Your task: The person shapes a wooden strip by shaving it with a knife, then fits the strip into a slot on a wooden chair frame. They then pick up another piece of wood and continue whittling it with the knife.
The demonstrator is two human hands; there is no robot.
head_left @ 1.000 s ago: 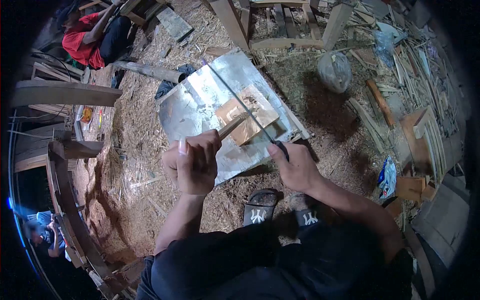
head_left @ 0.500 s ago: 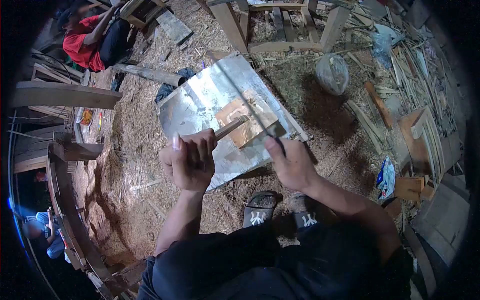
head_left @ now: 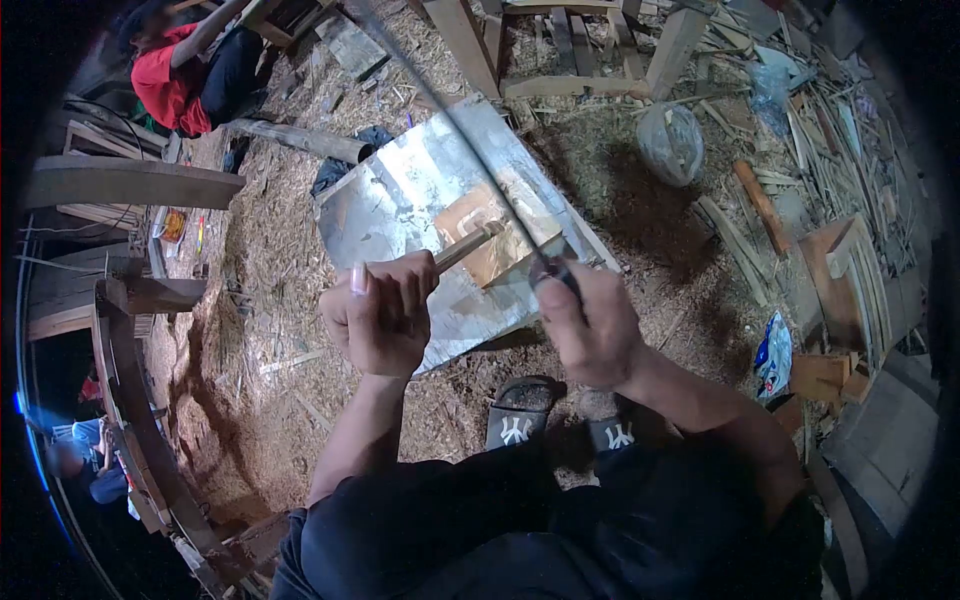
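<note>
Since a second ago the long thin blade (head_left: pixel 473 150) is reaching further out: its tip, then over the far edge of the metal sheet (head_left: pixel 390 200), is now lying well past that edge, and the right hand (head_left: pixel 590 325) is sitting a touch nearer the sheet, while the left hand (head_left: pixel 385 320) is staying roughly where it was

That metal sheet is lying tilted on ground covered in shavings (head_left: pixel 260 300), and everything else is being placed from it. Beyond its far left corner a person in a red top (head_left: pixel 170 85) is sitting among timber. Off its far right corner a plastic bag (head_left: pixel 670 140) is resting. Just short of its near edge a pair of sandals (head_left: pixel 520 410) is showing under the wearer's arms. A flat wooden block (head_left: pixel 505 240) is lying on the sheet's middle.

Over the near edge, the left hand is closing in a fist around a wooden stick (head_left: pixel 465 247), which is pointing out above the block. The right hand is clenching the blade's dark handle, and the blade is crossing the stick's outer end.

Judging by this, shaving of the stick's end seems to be under way; how much is already pared and how much is remaining cannot be told, as the tip is too small to read
</note>
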